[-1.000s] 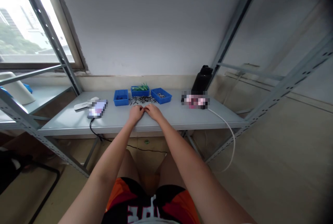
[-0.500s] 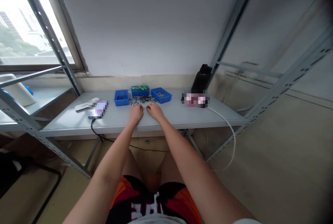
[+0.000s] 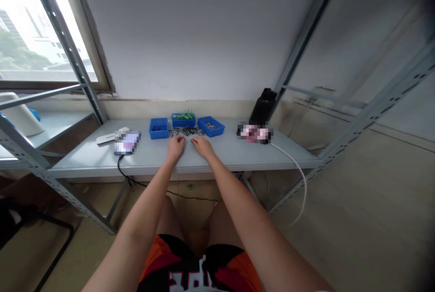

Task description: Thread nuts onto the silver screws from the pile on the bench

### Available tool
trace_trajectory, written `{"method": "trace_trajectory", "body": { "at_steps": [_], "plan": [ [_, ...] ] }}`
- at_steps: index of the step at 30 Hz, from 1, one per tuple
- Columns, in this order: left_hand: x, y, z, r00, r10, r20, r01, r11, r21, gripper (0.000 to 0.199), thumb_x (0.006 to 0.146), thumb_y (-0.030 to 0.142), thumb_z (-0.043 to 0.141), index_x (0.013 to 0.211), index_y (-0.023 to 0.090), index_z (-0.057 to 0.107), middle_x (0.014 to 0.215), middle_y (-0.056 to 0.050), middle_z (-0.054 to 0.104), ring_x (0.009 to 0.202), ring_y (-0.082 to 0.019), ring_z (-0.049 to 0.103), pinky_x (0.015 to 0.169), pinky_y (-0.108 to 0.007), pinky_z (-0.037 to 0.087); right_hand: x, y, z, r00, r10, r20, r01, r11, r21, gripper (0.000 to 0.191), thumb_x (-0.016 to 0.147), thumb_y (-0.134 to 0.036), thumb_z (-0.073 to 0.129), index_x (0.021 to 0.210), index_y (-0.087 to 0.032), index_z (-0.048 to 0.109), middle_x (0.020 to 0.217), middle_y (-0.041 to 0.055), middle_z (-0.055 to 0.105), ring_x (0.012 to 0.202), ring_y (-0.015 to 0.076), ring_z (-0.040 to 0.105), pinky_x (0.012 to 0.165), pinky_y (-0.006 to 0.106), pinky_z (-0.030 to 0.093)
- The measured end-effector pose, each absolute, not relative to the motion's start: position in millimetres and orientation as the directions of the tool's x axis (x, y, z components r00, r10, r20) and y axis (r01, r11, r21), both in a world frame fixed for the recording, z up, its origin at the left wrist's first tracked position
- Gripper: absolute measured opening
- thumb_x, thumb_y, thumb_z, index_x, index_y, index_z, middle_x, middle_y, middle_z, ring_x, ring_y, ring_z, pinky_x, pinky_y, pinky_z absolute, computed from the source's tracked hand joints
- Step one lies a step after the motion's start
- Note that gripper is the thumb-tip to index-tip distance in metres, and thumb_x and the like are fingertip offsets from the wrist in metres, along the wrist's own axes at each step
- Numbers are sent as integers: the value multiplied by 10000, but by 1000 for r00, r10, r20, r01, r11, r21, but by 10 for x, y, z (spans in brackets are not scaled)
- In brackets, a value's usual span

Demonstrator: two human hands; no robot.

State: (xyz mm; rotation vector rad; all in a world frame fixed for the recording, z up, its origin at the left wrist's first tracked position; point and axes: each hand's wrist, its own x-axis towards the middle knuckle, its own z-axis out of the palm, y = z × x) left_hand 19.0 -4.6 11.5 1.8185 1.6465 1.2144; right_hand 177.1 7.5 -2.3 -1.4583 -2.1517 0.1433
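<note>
My left hand (image 3: 176,146) rests low over the table front, its fingers pinched together on something too small to make out. A short gap to the right, my right hand (image 3: 203,146) is closed in a similar pinch, fingertips facing the left ones. A faint thin line seems to show between the fingertips. Just beyond both hands lies a loose pile of small black and silvery pieces (image 3: 187,131). Around the pile stand a left blue bin (image 3: 159,134) with dark bits, a back blue bin (image 3: 183,123) holding green strips (image 3: 185,115), and a right blue bin (image 3: 215,131) with small metallic parts.
On the table (image 3: 231,154), a phone (image 3: 127,142) with a black cable and a white object (image 3: 106,138) lie left. At right are a black bottle (image 3: 263,107) and a blurred device (image 3: 254,133) with a white cable (image 3: 303,183). Metal shelf posts (image 3: 64,34) flank the table.
The hands stay close together over the same spot, with the left fingers shifted slightly. The view has tilted a little; the bins and pile look unchanged.
</note>
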Motion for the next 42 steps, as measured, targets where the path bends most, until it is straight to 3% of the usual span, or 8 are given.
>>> {"method": "trace_trajectory", "body": {
  "at_steps": [11, 19, 23, 30, 35, 38, 42],
  "plan": [
    [172, -33, 83, -62, 926, 373, 577, -272, 770, 195, 844, 222, 566, 891, 132, 732, 920, -114, 738, 874, -233, 655, 823, -317, 465, 1732, 55, -5, -213, 899, 382, 832, 372, -412, 331, 1010, -265, 340, 1124, -176, 638, 1127, 95, 682, 1022, 200, 607, 840, 268, 409],
    [182, -50, 140, -67, 893, 445, 316, -404, 858, 181, 797, 253, 628, 863, 125, 738, 906, -95, 748, 875, -219, 660, 853, -319, 477, 1723, -2, 35, -270, 874, 404, 815, 431, -387, 319, 1013, -278, 340, 1074, -184, 639, 1077, 95, 687, 993, 195, 609, 814, 262, 408],
    [191, -36, 130, -37, 902, 430, 272, -405, 873, 179, 786, 235, 637, 876, 129, 748, 951, -101, 751, 926, -234, 665, 907, -353, 475, 1715, -14, 46, -332, 851, 406, 792, 486, -371, 315, 1013, -274, 349, 1073, -185, 645, 1058, 95, 694, 968, 186, 613, 823, 259, 410],
    [187, 18, 74, 36, 902, 431, 337, -417, 844, 121, 806, 202, 610, 856, 137, 698, 936, -105, 735, 915, -221, 663, 910, -361, 481, 1703, 8, 19, -392, 824, 409, 775, 535, -336, 307, 998, -277, 387, 1061, -201, 677, 1077, 85, 702, 971, 195, 620, 836, 272, 425],
    [187, 52, 5, -2, 904, 427, 376, -395, 838, 115, 868, 214, 517, 885, 154, 614, 883, -87, 708, 870, -193, 661, 821, -317, 496, 1701, -18, 30, -303, 852, 427, 781, 479, -402, 297, 988, -272, 391, 1079, -203, 665, 1098, 87, 698, 981, 200, 623, 846, 276, 432],
    [186, 60, -16, 59, 905, 421, 496, -393, 774, 119, 869, 215, 510, 852, 162, 616, 801, -73, 695, 786, -192, 643, 796, -318, 483, 1701, -57, 59, -260, 847, 463, 767, 473, -433, 303, 996, -293, 368, 1129, -219, 630, 1095, 83, 697, 975, 199, 627, 839, 273, 433],
    [180, 45, 9, 106, 905, 413, 584, -393, 710, 124, 849, 223, 545, 872, 159, 649, 844, -86, 709, 783, -204, 632, 779, -317, 474, 1699, -81, 80, -244, 855, 458, 769, 458, -446, 296, 989, -299, 382, 1177, -224, 598, 1085, 86, 701, 968, 213, 635, 830, 281, 438]
  ]
}}
